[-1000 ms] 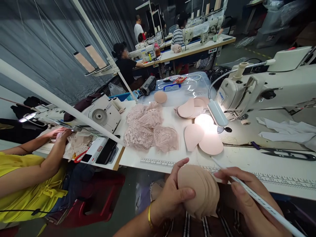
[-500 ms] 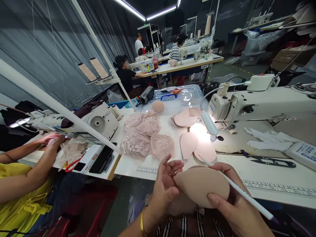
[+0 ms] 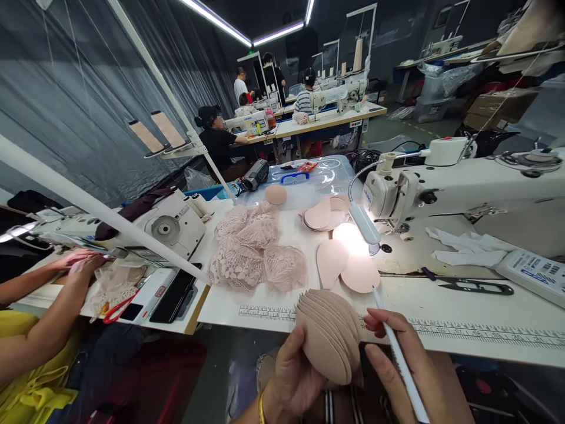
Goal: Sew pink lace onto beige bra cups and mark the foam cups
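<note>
The L hand has the stack of beige pads directly in its grip, so the stack lies just beyond the palm, on the side toward the R hand. Its long axis goes obliquely, from upper L to lower R as I see it, and the pads are spread like a fan. Of the 2 hands, the L is nearer; the R fingertips are near the stack's R edge, apparently w/o touching.

L grip: closed around the stack, thumb at its L side, the other fingers partly hidden behind. R grip: half curled, keeping a white pen slantwise; thumb and index tips stand apart, w/ nothing btw. them. The pen's tip points fwd., to the pink pads on the white table; whether it touches 1 of them, I cannot tell.

Further out: lace pieces to the L, black snips to the R, sewing machine behind. At far L, a co-worker's hands are at another machine.
</note>
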A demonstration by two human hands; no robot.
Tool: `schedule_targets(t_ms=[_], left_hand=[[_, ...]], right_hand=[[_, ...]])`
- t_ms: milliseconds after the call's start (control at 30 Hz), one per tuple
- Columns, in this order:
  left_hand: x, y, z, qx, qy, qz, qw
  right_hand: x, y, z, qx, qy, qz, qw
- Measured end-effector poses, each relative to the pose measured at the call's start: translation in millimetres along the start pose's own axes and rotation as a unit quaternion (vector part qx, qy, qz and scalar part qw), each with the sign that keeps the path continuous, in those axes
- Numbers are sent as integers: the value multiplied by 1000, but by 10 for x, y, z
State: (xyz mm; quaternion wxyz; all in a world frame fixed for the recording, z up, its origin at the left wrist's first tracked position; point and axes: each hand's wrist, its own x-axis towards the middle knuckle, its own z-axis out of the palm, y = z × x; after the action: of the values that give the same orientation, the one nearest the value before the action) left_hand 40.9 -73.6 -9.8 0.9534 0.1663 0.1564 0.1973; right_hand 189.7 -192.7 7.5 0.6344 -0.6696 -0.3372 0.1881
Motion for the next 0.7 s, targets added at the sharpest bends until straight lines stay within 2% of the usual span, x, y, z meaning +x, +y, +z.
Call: schedule_targets(t_ms=[67,167,267,367,467,567,700], left_hand=[[-11,27,-60,-5,-17,16,1000],[-23,49,-64,3,-37,32,999],[-47,47,-25,15,-25,34,999],[-78,35,-19,14,-8,40,999],[-94,30,-33,15,-16,21,1000],[-92,24,-40,17,-22,6,1000],[-89,-1,-53,27,2,26,999]], right_hand=[[58,54,-134,3,1,17,1000],[111,118,-222,81,-1,59,995],[178,116,-201,157,-15,88,984],[256,70,-147,181,-12,126,975],[286,41,-95,215,-14,162,963],[272,42,-55,234,-21,163,958],[278,44,-38,253,-8,171,952]])
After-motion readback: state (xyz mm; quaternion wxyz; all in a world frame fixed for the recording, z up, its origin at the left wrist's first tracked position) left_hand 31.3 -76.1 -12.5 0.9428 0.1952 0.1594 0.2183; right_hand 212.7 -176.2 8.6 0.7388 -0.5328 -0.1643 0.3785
